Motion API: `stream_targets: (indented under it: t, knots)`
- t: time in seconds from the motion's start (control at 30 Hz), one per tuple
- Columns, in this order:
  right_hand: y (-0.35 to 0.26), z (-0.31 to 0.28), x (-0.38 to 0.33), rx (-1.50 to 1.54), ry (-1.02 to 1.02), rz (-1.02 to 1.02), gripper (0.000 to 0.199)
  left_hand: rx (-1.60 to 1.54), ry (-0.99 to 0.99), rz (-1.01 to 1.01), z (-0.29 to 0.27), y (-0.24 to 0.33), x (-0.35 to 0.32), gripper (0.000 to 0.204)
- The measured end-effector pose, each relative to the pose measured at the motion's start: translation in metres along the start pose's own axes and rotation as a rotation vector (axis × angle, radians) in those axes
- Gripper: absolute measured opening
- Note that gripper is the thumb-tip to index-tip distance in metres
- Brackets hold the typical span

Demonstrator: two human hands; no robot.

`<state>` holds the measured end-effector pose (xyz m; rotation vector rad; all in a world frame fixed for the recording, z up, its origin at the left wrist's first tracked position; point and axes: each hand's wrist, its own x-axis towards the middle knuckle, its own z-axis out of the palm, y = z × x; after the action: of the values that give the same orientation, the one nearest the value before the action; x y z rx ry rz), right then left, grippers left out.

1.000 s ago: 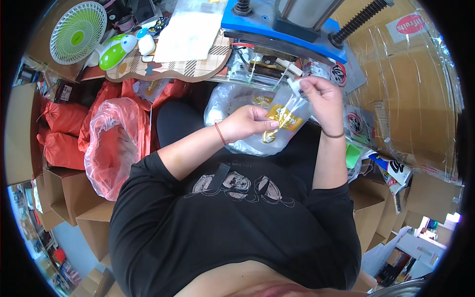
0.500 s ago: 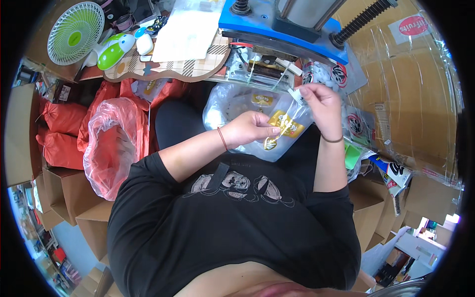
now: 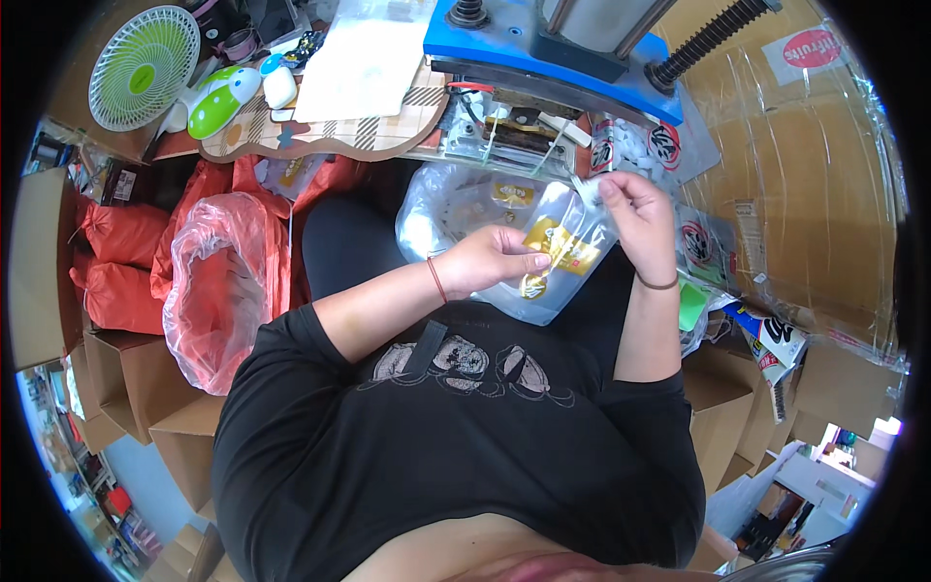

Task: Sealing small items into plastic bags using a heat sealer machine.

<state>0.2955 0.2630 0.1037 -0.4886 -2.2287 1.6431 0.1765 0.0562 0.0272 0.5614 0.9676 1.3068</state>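
My left hand [image 3: 488, 260] grips a clear plastic pouch [image 3: 579, 254] with gold printed patches, thumb on its front face. The pouch is tilted above my lap. My right hand [image 3: 638, 218] is closed in a pinch at the pouch's upper right corner, on a small whitish piece [image 3: 587, 189]. Whether that piece is part of the pouch or separate, I cannot tell. Behind the pouch, a large clear bag [image 3: 424, 215] lies open over my lap, and another gold-printed pouch [image 3: 511, 193] shows inside it.
A press with a blue plate [image 3: 543, 56] stands ahead at the table edge. A green-and-white fan [image 3: 145, 76] and a white sheet [image 3: 364, 68] are at the far left. Red bags [image 3: 121, 291] and a pink plastic liner [image 3: 218, 364] stand left; a big cardboard box [image 3: 776, 165] stands right.
My right hand has moved slightly right and down. The pouch has turned a little more upright and shows more of its upper part. My left hand stays nearly where it was.
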Motion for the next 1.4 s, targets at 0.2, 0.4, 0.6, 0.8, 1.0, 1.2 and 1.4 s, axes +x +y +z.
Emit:
stream_targets:
  t: [0.2, 0.4, 0.6, 0.8, 1.0, 1.2, 1.4]
  knots:
    - [0.014, -0.016, 0.001, 0.065, -0.262, 0.013, 0.025, -0.071, -0.045, -0.063, 0.002, 0.000, -0.004, 0.028]
    - [0.025, -0.038, -0.004, -1.126, 0.021, -0.365, 0.035, -0.088, 0.086, -0.079, -0.018, 0.016, -0.005, 0.024]
    - [0.038, -0.036, -0.023, -0.993, -0.332, -0.015, 0.033, -0.130, 0.221, 0.026, -0.065, 0.036, 0.019, 0.024]
    - [0.034, -0.059, -0.037, -0.617, -0.234, -0.117, 0.025, 0.796, 1.024, 0.485, -0.111, 0.088, 0.002, 0.049]
    - [0.027, -0.060, -0.042, -0.512, 0.093, 0.161, 0.019, 2.162, 0.835, 0.731, -0.170, 0.074, -0.054, 0.052]
    - [0.007, 0.010, -0.019, -0.466, 0.016, -0.262, 0.019, 1.205, 0.750, 0.524, -0.129, 0.046, -0.052, 0.031]
    - [-0.022, 0.046, 0.009, -0.378, -0.017, -0.308, 0.018, 0.582, 0.462, 0.323, -0.062, 0.045, -0.037, 0.018]
